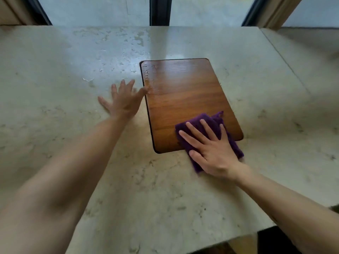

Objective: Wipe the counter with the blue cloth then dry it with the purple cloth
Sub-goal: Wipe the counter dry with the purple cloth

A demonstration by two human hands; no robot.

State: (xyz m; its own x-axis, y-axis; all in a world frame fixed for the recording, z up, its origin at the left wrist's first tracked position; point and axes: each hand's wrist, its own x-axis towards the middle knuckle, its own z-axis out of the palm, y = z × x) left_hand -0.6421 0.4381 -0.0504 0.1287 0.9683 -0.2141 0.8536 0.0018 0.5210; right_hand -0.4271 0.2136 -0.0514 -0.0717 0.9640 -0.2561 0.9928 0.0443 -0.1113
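A purple cloth (pixel 205 121) lies over the near right corner of a brown wooden board (pixel 183 92) on the pale stone counter (pixel 55 107). My right hand (pixel 211 149) presses flat on the cloth with straight fingers. My left hand (pixel 122 99) is spread flat on the counter just left of the board, its thumb touching the board's left edge. Water droplets sit along the board's left edge and on the counter beyond my left hand. No blue cloth is in view.
A window with dark frames (pixel 160 11) runs along the counter's far edge. The counter's near edge (pixel 247 237) drops off at the lower right. A seam (pixel 286 61) crosses the counter on the right.
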